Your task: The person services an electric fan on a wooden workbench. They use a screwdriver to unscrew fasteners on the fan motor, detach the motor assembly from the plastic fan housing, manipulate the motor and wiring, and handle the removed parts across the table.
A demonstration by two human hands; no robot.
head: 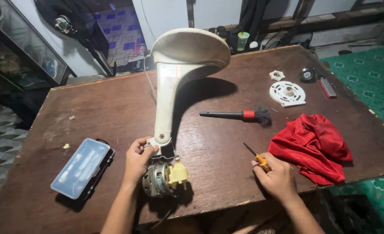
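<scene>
Head view: looking down on a brown wooden tabletop (pixel 92 112) with two bare hands at its near edge.
Left hand: the left hand (pixel 138 160) is closed around the neck joint of a cream fan stand (pixel 174 82), fingers curled over the white bracket, thumb on the near side.
Fan stand: lies lengthwise from the near edge toward the far edge, its round base raised at the far end.
Fan motor: a bare fan motor (pixel 159 180) with metal core and a pale yellow plastic part sits just below the left fingers, touching the palm side, at the near edge.
Right hand: the right hand (pixel 276 177) is closed on a small screwdriver (pixel 256 157) with an orange handle; the dark shaft sticks out past the fingertips, pointing up and left, tip clear of the motor.
Red cloth: a crumpled red cloth (pixel 313 145) lies just beside the right hand, toward the right edge.
Brush: a black brush (pixel 239 115) with a red band lies mid-table.
White plastic disc: a white plastic disc (pixel 287 93) rests near the far right corner.
Clear case: a clear plastic case (pixel 81 168) sits near the left near corner.
</scene>
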